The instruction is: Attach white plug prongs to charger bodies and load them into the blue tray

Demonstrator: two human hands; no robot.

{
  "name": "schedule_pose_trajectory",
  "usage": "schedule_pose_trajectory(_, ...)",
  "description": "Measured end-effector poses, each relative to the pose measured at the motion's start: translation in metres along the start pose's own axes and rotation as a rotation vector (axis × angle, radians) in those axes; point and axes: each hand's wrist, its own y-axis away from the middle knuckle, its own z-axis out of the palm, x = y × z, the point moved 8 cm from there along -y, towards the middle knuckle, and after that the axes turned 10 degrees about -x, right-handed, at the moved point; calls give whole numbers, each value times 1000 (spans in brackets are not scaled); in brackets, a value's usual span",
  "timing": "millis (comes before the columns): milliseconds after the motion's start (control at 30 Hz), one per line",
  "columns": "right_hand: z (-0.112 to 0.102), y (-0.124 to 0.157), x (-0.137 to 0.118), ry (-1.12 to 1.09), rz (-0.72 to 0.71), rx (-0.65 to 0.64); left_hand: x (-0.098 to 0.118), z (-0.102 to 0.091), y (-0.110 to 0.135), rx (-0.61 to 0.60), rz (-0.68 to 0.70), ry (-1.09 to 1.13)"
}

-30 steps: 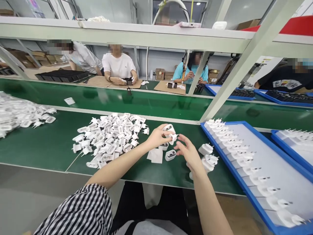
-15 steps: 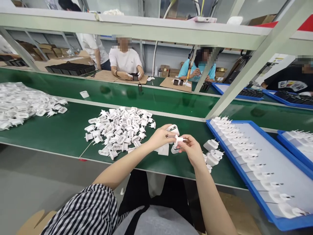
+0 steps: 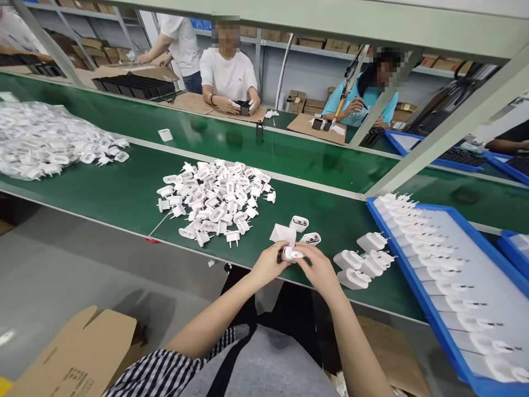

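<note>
Near the belt's front edge, my left hand (image 3: 270,264) and my right hand (image 3: 317,266) are both closed around a white plug charger (image 3: 289,254). The left fingers hold its body, and the right fingers are at its plug end; whether the parts are fully joined is hidden. Just beyond lie a folded white sheet (image 3: 282,234) and two open charger housings (image 3: 298,223) with dark parts inside. Left of my hands spreads a heap of white plug caps (image 3: 219,201) with pins. To the right, several chargers with plugs (image 3: 354,278) stand close together.
A blue-rimmed tray (image 3: 444,353) with rows of white chargers is at the right. A clear bag of caps (image 3: 53,143) lies far left. A slanted frame post (image 3: 430,140) and overhead beam (image 3: 289,27) stand ahead. Co-workers sit across the green belt (image 3: 136,193).
My hands have come closer to the front edge. The plug cap held in my right fingers is now against the housing in my left hand. The head view has tilted down and left.
</note>
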Motion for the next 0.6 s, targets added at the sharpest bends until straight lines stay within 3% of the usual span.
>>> schedule_pose_trajectory(267,4,-5,-2,84,46,-69,3,-6,4,11,70,50)
schedule_pose_trajectory(467,8,-15,4,194,187,-257,32,-16,9,11,6,-389)
schedule_pose_trajectory(600,9,-23,-2,311,188,-379,46,-16,0,-199,-146,-614)
